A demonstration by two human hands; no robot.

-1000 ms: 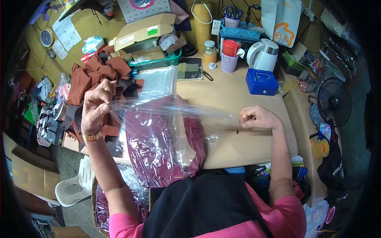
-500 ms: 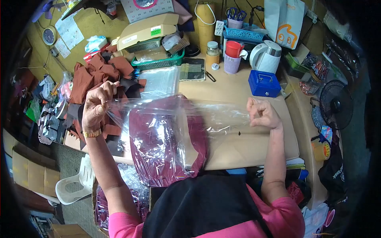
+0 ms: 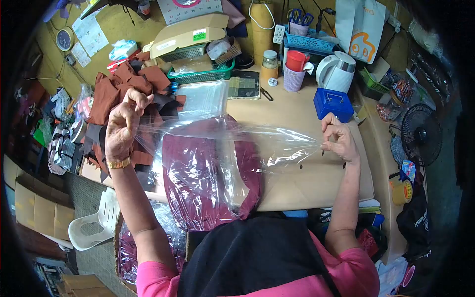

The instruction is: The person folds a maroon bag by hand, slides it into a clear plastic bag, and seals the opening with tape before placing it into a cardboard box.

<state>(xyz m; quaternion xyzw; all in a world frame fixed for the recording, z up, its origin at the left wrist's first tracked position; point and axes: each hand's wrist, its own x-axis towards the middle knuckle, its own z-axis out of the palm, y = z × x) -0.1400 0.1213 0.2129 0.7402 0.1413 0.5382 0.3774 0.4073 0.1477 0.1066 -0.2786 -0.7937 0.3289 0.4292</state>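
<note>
A clear plastic bag (image 3: 292, 143) is stretched sideways above the table, its upper edge drawn taut between both hands. Inside its body lies a folded maroon cloth item (image 3: 190, 173), with a beige strip along its right part. My left hand (image 3: 122, 123), with a gold watch on the wrist, is closed on the bag's left corner. Fingers of my right hand (image 3: 340, 141) pinch the gathered right corner. The lower part of the bag hangs over the table's front edge, close to my black apron.
Brown cloth pieces (image 3: 111, 94) are heaped at the left. Flat clear plastic bags (image 3: 203, 96) lie behind the maroon item. A blue metal box (image 3: 333, 105) and a white kettle (image 3: 336, 72) stand back right. Below left, a box holds wrapped maroon items (image 3: 138, 252).
My right hand has shifted slightly, its fingers now pinching the bag's corner into a tight gather. My left fingers have changed position a little. The view has tilted slightly.
</note>
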